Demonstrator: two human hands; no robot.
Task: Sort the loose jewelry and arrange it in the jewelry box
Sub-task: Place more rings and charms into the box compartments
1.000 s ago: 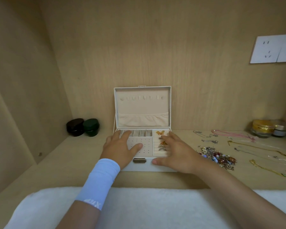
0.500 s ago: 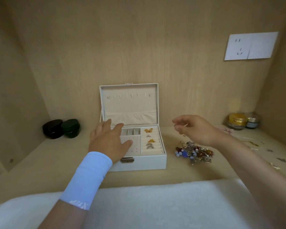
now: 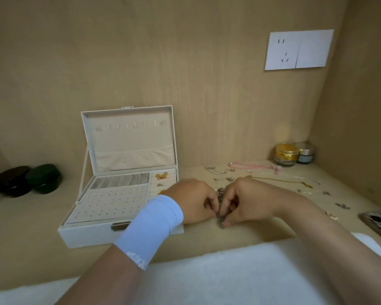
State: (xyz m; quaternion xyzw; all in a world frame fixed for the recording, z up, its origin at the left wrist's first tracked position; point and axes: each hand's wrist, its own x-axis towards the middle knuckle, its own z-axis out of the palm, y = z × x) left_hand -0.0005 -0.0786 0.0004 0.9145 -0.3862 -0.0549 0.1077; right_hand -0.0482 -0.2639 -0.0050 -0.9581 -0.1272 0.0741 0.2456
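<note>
Jewelry, the tangled heap (image 3: 220, 193) of beads and metal bits, lies on the tabletop (image 3: 31, 227) just at 3 o'clock of the open box (image 3: 119, 205), and both hands are now in it. A second ago both hands lay on the box tray. Half a second ago the right one had lifted toward the heap while the left stayed on the box. Now the left hand (image 3: 194, 203) has crossed over too, its wristband (image 3: 152, 225) passing above the box's front corner.

The left fingers (image 3: 211, 203) and right fingers (image 3: 227, 203) are curled inward, tip to tip, pinching at pieces of the heap between them. Which piece they hold I cannot make out. The right hand (image 3: 249, 201) rests low on the tabletop.

To my eye, work in the box has paused and a fresh pick has begun, and using two hands suggests something needs teasing apart. A few gold pieces (image 3: 161, 176) sit in the ring rolls at the tray's 1 o'clock corner. The stud board and the small slots look bare, so much sorting remains.

Farther out, at 1 to 3 o'clock of the heap, chains (image 3: 279, 180) and a pink cord (image 3: 253, 166) lie spread apart. Two jars (image 3: 286, 154) stand in the far corner, and two dark cases (image 3: 26, 179) at 9 o'clock of the box.
</note>
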